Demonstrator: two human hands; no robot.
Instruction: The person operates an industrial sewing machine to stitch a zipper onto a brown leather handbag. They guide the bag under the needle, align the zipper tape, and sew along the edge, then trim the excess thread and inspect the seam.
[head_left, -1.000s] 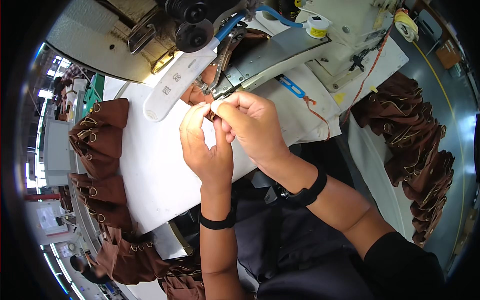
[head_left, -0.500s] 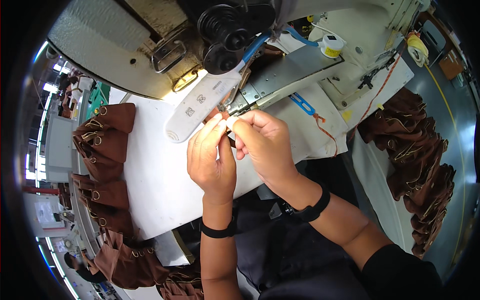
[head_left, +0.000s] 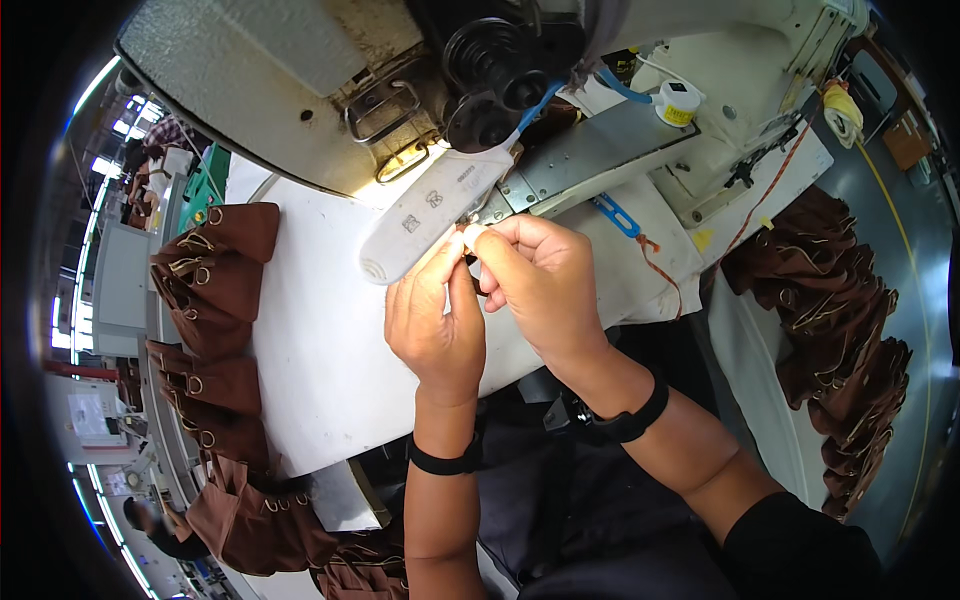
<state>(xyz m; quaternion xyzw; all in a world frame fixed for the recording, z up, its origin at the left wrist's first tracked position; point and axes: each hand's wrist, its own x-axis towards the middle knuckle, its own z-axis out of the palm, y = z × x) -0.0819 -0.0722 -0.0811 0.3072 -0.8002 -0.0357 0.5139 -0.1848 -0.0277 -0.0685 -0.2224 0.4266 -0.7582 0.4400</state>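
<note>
Just under the needle area of a sewing machine [head_left: 260, 100], my left hand [head_left: 433, 325] and my right hand [head_left: 548, 290] meet with fingertips pinched around a small dark piece, mostly hidden by the fingers. A long white plastic piece [head_left: 405, 245] slants across the machine front, just above my left fingers. The metal bed [head_left: 590, 155] runs back to the right beyond my right hand. A blue slotted plastic tool [head_left: 625, 225] with an orange cord lies right of my right hand on the white worktop [head_left: 320, 390].
Brown bags with metal rings are heaped along the left [head_left: 215, 280] and right [head_left: 800, 280] sides. A white bottle-like container with a blue tube [head_left: 678, 105] sits on the machine. A co-worker [head_left: 175, 540] is at lower left, beside a walkway.
The machine and worktop appear shifted right and downward as the view moves. My hands stay pinched together by the needle area, now slightly further right in the picture.
</note>
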